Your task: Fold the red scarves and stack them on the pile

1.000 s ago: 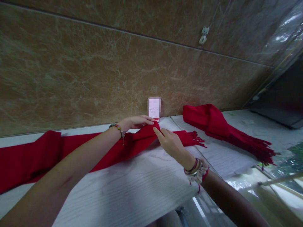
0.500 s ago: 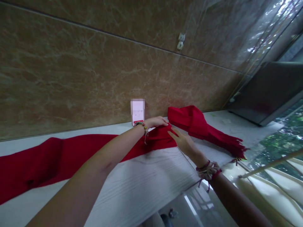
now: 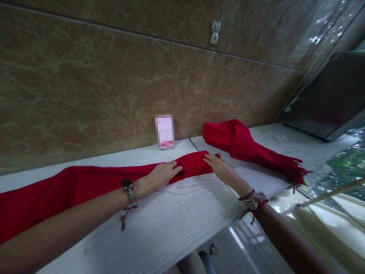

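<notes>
A long red scarf (image 3: 94, 180) lies stretched along the white wood-grain table (image 3: 148, 220), running off to the left. Across its middle rests my left hand (image 3: 160, 177), a ring on one finger, thumb and fingers apart on the cloth. My right hand (image 3: 224, 170) lies on the scarf's right end, its fingers stretched out and flat. The cloth there is doubled into a narrow band, with a bit of fringe showing beyond the fingertips. Just past my right hand is a second, knotted or folded red scarf (image 3: 242, 146) with a fringed end.
A phone (image 3: 164, 131) with a lit screen leans on the brown marbled wall (image 3: 99, 91) behind the scarf. A dark box-like appliance (image 3: 327, 91) stands at the far right. A white hook (image 3: 215, 32) is fixed to the wall. The table's front edge borders a shiny floor.
My left hand has moved left and nearer along the scarf, away from its right end. My right hand stays at that end, now flatter on the cloth. The view has shifted slightly.
</notes>
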The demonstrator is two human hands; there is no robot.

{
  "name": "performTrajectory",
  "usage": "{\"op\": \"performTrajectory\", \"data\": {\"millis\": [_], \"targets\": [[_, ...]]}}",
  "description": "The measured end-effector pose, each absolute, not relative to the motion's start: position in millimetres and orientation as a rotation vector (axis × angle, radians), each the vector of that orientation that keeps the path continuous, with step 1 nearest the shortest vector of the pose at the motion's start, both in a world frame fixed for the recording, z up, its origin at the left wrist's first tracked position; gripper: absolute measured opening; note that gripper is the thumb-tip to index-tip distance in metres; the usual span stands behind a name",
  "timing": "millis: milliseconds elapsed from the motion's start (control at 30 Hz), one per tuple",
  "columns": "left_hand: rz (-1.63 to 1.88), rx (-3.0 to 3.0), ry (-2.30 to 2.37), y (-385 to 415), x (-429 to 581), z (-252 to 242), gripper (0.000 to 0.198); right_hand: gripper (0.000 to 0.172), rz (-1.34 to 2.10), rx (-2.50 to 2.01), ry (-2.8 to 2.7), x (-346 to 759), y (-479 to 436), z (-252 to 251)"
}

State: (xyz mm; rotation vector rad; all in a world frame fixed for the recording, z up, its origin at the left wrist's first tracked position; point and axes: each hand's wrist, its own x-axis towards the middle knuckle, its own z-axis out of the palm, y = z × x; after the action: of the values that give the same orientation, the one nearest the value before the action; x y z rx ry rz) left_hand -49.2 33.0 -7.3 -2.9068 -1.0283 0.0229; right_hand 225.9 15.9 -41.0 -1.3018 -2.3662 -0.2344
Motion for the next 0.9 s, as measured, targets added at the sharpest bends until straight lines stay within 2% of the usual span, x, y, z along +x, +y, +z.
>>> {"op": "performTrajectory", "data": {"millis": [167, 300, 400, 667, 900], "targets": [[-0.084, -2.824, -1.148, 29.5, -57.2, 7.0, 0.035, 0.061, -0.061, -1.236, -2.455, 224.9, 16.8, -33.8], [-0.003, -2.889, -1.100, 11.4, -56.6, -2.9, 0.032, 0.066, 0.017, -1.263, -2.512, 225.1, 16.3, -32.4], [0.014, -2.825, -1.148, 5.8, -56.5, -16.6, 0.036, 0.065, 0.009, -1.265, -2.532, 227.2, 16.6, -32.6], [-0.055, -2.688, -0.992, 41.2, -87.9, -8.9, 0.025, 0.060, -0.048, -1.217, -2.525, 224.3, 13.1, -39.0], [0.040, -2.920, -1.074, 19.3, -96.6, -19.1, 0.056, 0.057, 0.054, -1.220, -2.435, 224.4, 19.9, -45.0]]}}
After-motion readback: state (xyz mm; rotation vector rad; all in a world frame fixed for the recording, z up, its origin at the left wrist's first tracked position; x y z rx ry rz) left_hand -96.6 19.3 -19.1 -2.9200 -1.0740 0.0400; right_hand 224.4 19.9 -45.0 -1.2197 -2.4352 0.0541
